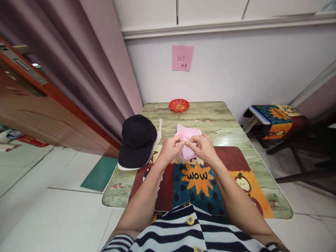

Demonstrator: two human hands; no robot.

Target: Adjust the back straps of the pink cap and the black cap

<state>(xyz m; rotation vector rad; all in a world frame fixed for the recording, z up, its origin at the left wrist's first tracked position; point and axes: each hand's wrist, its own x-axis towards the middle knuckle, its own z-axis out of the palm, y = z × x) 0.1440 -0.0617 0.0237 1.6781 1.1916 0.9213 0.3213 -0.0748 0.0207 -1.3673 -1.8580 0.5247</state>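
Observation:
Both hands meet over a light pink, soft-looking item point(187, 132) above the middle of the table; its exact kind is hard to make out. My left hand point(170, 148) pinches its near side with thumb and forefinger. From the other side my right hand point(203, 147) pinches it too, the fingertips of both hands nearly touching. Small dark marks show near the item's upper right edge. Left of my hands, a black cap point(138, 134) lies with its brim toward me, over a white cap point(159, 136) that shows beneath it with a strap sticking up.
A red scalloped dish point(179, 105) stands at the table's point(210, 119) far edge. Under my forearms lies a colourful mat point(198, 189). A pink note point(182, 58) is on the wall. At right stands a stool point(278, 117); an orange-brown door point(65, 115) stands at left.

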